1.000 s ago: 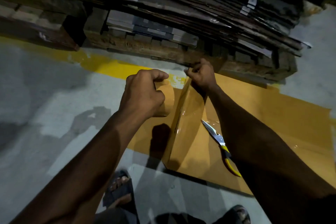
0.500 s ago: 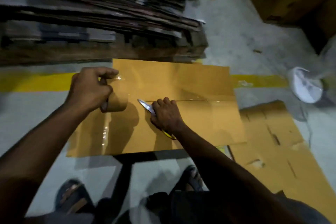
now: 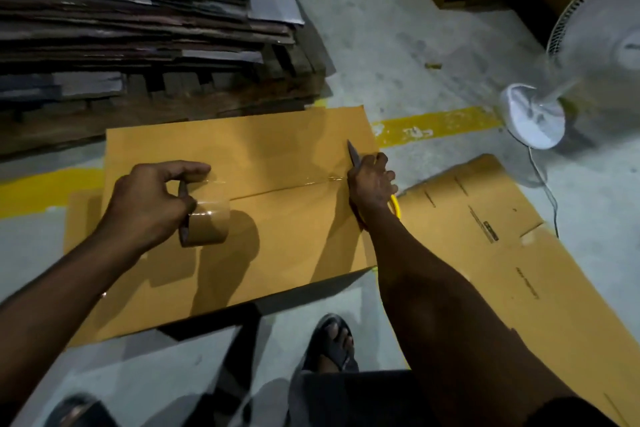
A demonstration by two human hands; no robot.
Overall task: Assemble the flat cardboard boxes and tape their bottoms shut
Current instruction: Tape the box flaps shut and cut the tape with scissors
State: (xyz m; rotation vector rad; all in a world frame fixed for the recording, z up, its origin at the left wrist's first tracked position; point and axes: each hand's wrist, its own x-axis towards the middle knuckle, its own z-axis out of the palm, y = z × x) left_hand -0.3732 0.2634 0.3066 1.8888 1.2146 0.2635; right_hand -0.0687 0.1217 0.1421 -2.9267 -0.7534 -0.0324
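Your left hand (image 3: pixel 149 204) grips the tape roll (image 3: pixel 207 224), thumb and fingers curled round it, just above the box (image 3: pixel 277 253); the box sits bottom-up on the floor (image 3: pixel 433 55) in front of you, its two flaps meeting at a seam (image 3: pixel 277 189). A strip of tape (image 3: pixel 325 179) seems to run from the roll along that seam toward the right edge; glare makes its exact line hard to read. Your right hand (image 3: pixel 372 180) is closed round the scissors (image 3: pixel 353 153) at that right edge, blade pointing away from you, yellow handle showing under the palm.

Risks from here, as I judge them: the strip looks slack near the roll, so it could sag and stick crooked or fold onto itself; pull it taut before you press. The flaps may spring apart if nothing holds them down, leaving a gap under the tape. With the scissors in the hand that smooths the tape, the blade could nick the cardboard or your fingers; mind the tip. Cut too near the edge and nothing wraps down the side; the bottom would then hold poorly. Your foot (image 3: pixel 332 343) is near the box; a nudge could shift it mid-strip.
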